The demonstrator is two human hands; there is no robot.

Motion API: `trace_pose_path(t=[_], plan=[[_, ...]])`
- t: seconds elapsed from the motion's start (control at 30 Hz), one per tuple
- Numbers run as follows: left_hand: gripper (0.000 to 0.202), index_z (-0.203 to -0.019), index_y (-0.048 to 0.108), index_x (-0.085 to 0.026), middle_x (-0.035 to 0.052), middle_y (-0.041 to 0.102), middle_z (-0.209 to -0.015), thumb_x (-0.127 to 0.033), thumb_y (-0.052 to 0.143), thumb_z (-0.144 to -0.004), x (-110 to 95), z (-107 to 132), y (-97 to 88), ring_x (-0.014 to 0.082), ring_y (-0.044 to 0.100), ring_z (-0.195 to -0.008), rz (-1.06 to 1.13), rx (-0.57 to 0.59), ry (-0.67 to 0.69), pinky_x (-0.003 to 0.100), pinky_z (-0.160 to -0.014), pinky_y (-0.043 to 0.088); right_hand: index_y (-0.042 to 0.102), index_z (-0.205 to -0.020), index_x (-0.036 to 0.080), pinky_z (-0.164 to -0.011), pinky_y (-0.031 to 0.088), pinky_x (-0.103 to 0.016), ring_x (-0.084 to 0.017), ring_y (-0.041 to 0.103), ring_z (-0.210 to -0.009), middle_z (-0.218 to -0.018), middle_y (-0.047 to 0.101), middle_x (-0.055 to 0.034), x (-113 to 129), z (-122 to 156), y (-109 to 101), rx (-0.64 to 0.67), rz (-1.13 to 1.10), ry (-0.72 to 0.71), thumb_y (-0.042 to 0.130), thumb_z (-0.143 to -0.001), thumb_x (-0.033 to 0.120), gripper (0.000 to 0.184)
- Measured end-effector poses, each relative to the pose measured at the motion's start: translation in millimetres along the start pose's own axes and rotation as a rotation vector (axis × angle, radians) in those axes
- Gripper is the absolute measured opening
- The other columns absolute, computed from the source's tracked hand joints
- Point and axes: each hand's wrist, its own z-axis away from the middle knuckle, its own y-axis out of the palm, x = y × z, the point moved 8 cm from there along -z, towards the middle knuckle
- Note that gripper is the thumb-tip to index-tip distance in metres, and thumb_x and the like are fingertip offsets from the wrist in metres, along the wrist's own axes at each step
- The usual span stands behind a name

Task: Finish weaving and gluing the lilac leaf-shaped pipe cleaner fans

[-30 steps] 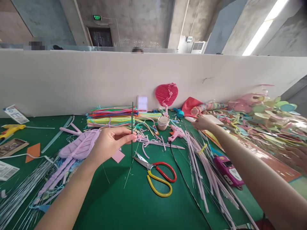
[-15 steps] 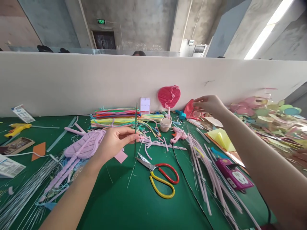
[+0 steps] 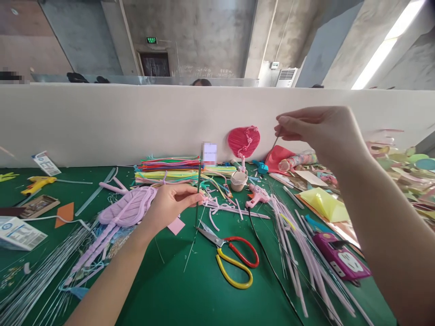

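Above the green table (image 3: 163, 294), my left hand (image 3: 175, 201) is closed in a pinch on a thin dark green stick (image 3: 199, 176), which stands nearly upright. My right hand (image 3: 316, 124) is raised at the right, in front of the white partition, its fingertips pinched on a thin dark strand (image 3: 277, 139) that slants downward. Open-bladed scissors (image 3: 220, 242) with one red and one yellow handle lie just right of the stick's lower end. A pale thin wire (image 3: 189, 257) lies by that end. Behind my left hand is a lilac pipe-cleaner piece (image 3: 127, 206).
Bundled coloured pipe cleaners (image 3: 166, 170) lie along the partition (image 3: 152, 117). A pink glue gun (image 3: 258, 194) with a black cord, loose lilac strips (image 3: 306, 253) and a purple power strip (image 3: 340, 258) lie to the right. Metal wires (image 3: 44, 276) and a yellow glue gun (image 3: 39, 184) are left.
My right hand has risen from beside the red piece near the partition, and the strand in its fingers now shows. My left hand still holds the stick upright. The view has shifted slightly.
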Motion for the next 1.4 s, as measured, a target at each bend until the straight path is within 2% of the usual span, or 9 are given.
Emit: trace_pose_path(t=[0.13,0.27,0.43,0.57,0.77,0.93,1.07,1.23,1.4], plan=[[0.021,-0.081,0.077,-0.019,0.0038,0.074,-0.078,-0.039,0.074,-0.075,-1,1,-2.0,0.0174,0.068,-0.073,-0.028,-0.008,0.005,0.024,-0.069,0.057,0.077,-0.084,0.01,-0.062,0.061,-0.031,-0.014,0.068,-0.056,-0.065,0.073,-0.006,34,31,49,0.11,-0.159,-0.052,0.076,-0.074,0.021,0.015],[0.022,-0.081,0.077,-0.019,0.0031,0.073,-0.076,-0.04,0.073,-0.075,2,1,-6.0,0.0163,0.067,-0.072,-0.042,0.015,-0.011,0.023,-0.068,0.057,0.075,-0.079,0.012,-0.064,0.062,-0.03,-0.016,0.07,-0.061,-0.065,0.072,-0.0041,35,53,109,0.323,-0.241,-0.016,0.073,-0.075,0.02,0.01],[0.023,-0.078,0.076,-0.017,0.0021,0.07,-0.073,-0.04,0.073,-0.075,5,0,-9.9,0.0145,0.065,-0.069,-0.028,0.035,-0.036,0.022,-0.066,0.055,0.075,-0.081,0.013,-0.063,0.061,-0.03,-0.017,0.07,-0.065,-0.067,0.071,-0.0042,26,66,146,0.44,-0.245,-0.007,0.072,-0.074,0.03,0.019],[0.023,-0.079,0.076,-0.018,0.0016,0.07,-0.072,-0.04,0.074,-0.074,4,1,-11.4,0.0139,0.063,-0.068,-0.037,0.024,-0.041,0.022,-0.065,0.053,0.075,-0.083,0.015,-0.063,0.058,-0.03,-0.018,0.068,-0.07,-0.071,0.072,-0.0031,20,80,154,0.492,-0.227,-0.007,0.071,-0.075,0.032,0.019],[0.026,-0.079,0.077,-0.017,0.0028,0.071,-0.073,-0.042,0.075,-0.072,9,1,-8.1,0.0162,0.063,-0.072,0.006,0.079,-0.065,0.026,-0.069,0.053,0.068,-0.067,0.016,-0.06,0.053,-0.028,-0.015,0.061,-0.063,-0.062,0.061,0.001,9,99,165,0.588,-0.199,-0.016,0.065,-0.08,0.032,0.021],[0.026,-0.078,0.077,-0.017,0.0029,0.071,-0.072,-0.042,0.074,-0.073,9,0,-10.0,0.016,0.063,-0.071,-0.022,0.075,-0.054,0.026,-0.068,0.052,0.072,-0.077,0.016,-0.061,0.053,-0.028,-0.017,0.063,-0.067,-0.07,0.068,-0.0019,3,98,167,0.556,-0.256,0.04,0.067,-0.078,0.036,0.021],[0.025,-0.078,0.077,-0.017,0.0036,0.072,-0.074,-0.041,0.075,-0.073,12,0,-8.5,0.0165,0.063,-0.071,-0.044,0.096,-0.064,0.027,-0.068,0.051,0.072,-0.073,0.017,-0.061,0.053,-0.028,-0.016,0.062,-0.066,-0.066,0.066,-0.001,2,101,169,0.578,-0.223,0.004,0.065,-0.079,0.037,0.022],[0.025,-0.077,0.077,-0.016,0.0038,0.073,-0.074,-0.041,0.075,-0.072,11,1,-5.3,0.0174,0.065,-0.073,-0.028,0.12,-0.079,0.026,-0.068,0.051,0.071,-0.071,0.017,-0.058,0.049,-0.026,-0.014,0.06,-0.063,-0.065,0.065,0.0,1,104,167,0.597,-0.196,-0.001,0.064,-0.081,0.033,0.02],[0.023,-0.08,0.077,-0.018,0.0036,0.075,-0.079,-0.039,0.076,-0.072,5,3,-3.6,0.0192,0.067,-0.078,-0.025,0.146,-0.063,0.027,-0.07,0.053,0.069,-0.071,0.017,-0.06,0.05,-0.025,-0.014,0.063,-0.065,-0.069,0.068,0.0,7,109,164,0.519,-0.129,-0.06,0.066,-0.079,0.025,0.011]])
